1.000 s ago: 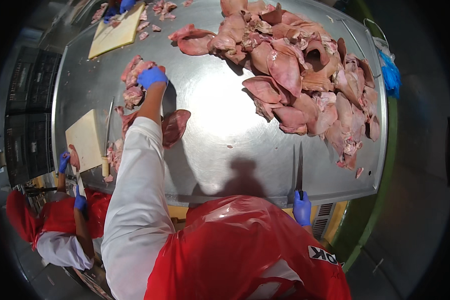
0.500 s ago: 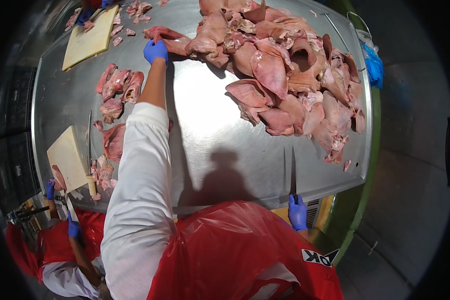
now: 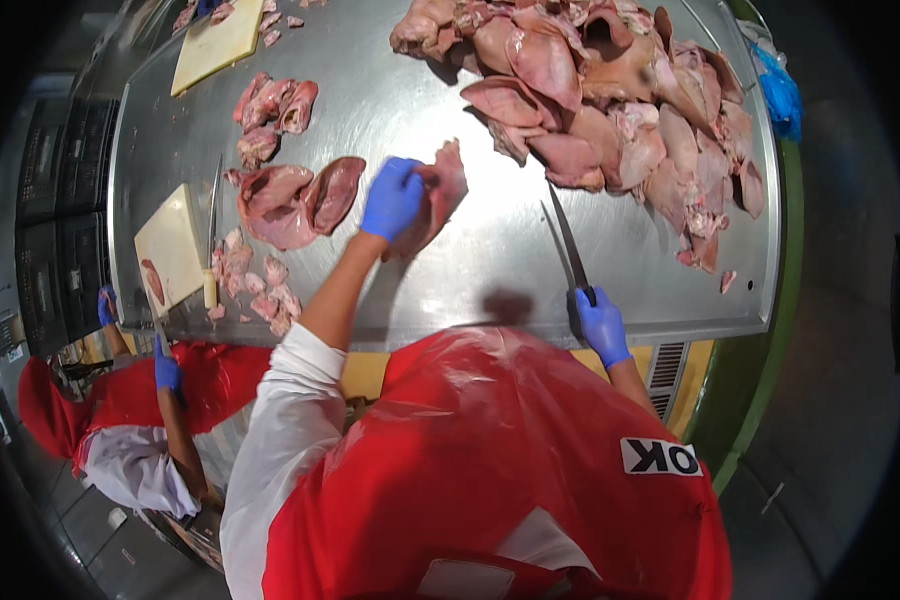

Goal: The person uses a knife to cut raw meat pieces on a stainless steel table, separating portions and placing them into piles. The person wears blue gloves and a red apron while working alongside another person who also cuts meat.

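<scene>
In my gloved left hand [image 3: 392, 200] is a pink pig's ear [image 3: 448, 188], gripped with the fingers closed and lifted over the middle of the steel table [image 3: 390, 100]. My right hand [image 3: 602, 325], also in a blue glove, is wrapped round the black handle of a knife [image 3: 570, 242] at the table's near edge. The blade points away from me, toward a large heap of pig's ears [image 3: 545, 65] at the far right. Left of my left hand lie two open, cupped ears [image 3: 275, 205]. Part of the held ear is hidden behind the glove.
Small meat trimmings [image 3: 275, 300] lie at the near left, beside a sharpening steel [image 3: 214, 215] and a white cutting board [image 3: 170, 250]. A co-worker in a red apron [image 3: 135, 380] cuts there. Another board [image 3: 218, 45] lies farther off. Meat pieces [image 3: 275, 105] sit between.
My left hand has pulled an ear away from the heap and drawn it near me. My right hand has brought the knife farther over the table, its blade now tilted left.
</scene>
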`<state>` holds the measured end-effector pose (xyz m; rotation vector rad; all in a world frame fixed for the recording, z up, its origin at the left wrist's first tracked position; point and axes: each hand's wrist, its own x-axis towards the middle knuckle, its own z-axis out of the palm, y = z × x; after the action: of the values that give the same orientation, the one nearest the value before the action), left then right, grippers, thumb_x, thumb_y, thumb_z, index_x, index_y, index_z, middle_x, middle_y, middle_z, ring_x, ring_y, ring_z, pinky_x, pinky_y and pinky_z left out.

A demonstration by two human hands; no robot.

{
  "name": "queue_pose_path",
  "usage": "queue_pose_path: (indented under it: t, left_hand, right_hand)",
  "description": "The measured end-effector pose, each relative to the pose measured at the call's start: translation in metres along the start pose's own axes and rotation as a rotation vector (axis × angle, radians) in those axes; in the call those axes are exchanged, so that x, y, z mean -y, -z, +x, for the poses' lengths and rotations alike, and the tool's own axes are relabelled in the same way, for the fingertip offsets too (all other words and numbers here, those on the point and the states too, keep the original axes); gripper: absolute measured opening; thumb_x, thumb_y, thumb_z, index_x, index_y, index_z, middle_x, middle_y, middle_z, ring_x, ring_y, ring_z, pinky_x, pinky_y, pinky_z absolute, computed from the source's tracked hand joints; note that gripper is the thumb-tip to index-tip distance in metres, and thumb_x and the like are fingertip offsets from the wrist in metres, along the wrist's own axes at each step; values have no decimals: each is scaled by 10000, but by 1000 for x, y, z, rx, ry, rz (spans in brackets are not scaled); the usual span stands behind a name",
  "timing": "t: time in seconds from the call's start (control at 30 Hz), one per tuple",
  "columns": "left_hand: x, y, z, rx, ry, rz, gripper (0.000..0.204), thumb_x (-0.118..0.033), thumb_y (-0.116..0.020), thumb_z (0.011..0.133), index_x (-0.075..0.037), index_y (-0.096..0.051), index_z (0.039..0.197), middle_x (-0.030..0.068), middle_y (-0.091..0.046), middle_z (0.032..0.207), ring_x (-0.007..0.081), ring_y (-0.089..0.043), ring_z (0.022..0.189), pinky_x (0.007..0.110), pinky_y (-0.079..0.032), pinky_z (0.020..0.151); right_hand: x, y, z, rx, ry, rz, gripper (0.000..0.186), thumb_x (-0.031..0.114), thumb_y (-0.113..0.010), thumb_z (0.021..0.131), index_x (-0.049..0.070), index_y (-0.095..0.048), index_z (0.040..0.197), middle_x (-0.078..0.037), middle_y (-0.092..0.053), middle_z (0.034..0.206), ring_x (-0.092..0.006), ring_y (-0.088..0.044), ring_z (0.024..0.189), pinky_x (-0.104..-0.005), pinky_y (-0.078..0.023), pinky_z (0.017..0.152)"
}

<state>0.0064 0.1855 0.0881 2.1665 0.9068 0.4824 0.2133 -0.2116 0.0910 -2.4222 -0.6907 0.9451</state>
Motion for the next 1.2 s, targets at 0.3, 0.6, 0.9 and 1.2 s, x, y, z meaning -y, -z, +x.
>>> queue_pose_path:
  t: [0.3,0.6,0.9,1.2]
  left_hand:
    - [-58,-66,-95,-140,-91,145,258,-186,-609,965,-92,-633,1203,161,-629,1039,375,-617,945,475,-513,842]
    - [-73,-82,-121,-100,-203,216,191,-142,-620,943,-75,-570,1115,152,-571,956,349,-587,893,462,-522,770]
    - [-45,-97,-116,-128,-258,124,224,-132,-631,921,-62,-552,1118,157,-563,969,360,-576,916,455,-525,785]
    - [-10,-114,-114,-163,-345,54,261,-129,-666,863,-69,-567,1097,142,-576,912,348,-609,847,472,-519,760]
  right_hand:
    - [18,-1,-25,163,202,-96,405,446,-560,1025,43,-593,1054,-293,-694,875,-515,-661,852,-578,-509,732]
    - [62,9,-26,277,175,-260,406,443,-539,1031,45,-581,1096,-292,-701,925,-502,-666,902,-572,-513,791]
    - [75,39,-25,317,216,-392,397,429,-521,1035,41,-592,1081,-286,-703,928,-502,-665,904,-569,-517,799]
    - [107,42,-19,363,214,-575,380,397,-510,1042,22,-554,1085,-275,-699,858,-500,-672,831,-579,-522,757]
